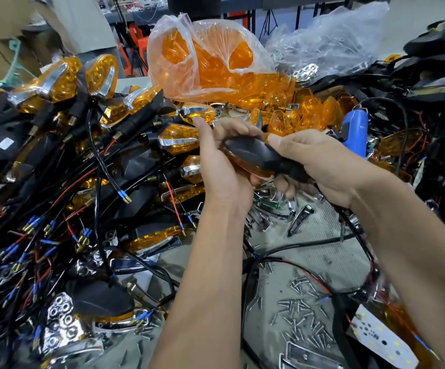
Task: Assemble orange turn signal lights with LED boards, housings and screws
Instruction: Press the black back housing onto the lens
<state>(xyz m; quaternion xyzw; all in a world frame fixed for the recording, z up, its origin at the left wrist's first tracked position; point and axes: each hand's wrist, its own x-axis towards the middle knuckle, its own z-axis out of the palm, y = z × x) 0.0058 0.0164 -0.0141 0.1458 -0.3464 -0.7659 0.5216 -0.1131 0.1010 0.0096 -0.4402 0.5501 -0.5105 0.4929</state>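
Screws (305, 312) litter the grey bench (319, 230) — both hands (266, 161) grasp one black-housed signal light (256, 155) above it.

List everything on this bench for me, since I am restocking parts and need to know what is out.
Held turn signal: one, black housing with orange lens, between both hands.
Finished turn signals: a big pile, orange and black with wires, left.
Bag of lenses: one clear bag, orange lenses, back centre.
Loose lenses: many, orange, right of the bag.
Electric screwdriver: one, blue, right.
Screws: many, silver, front centre.
LED board: one, white, front right.
Left hand: grips the lens end.
Right hand: grips the stem end.
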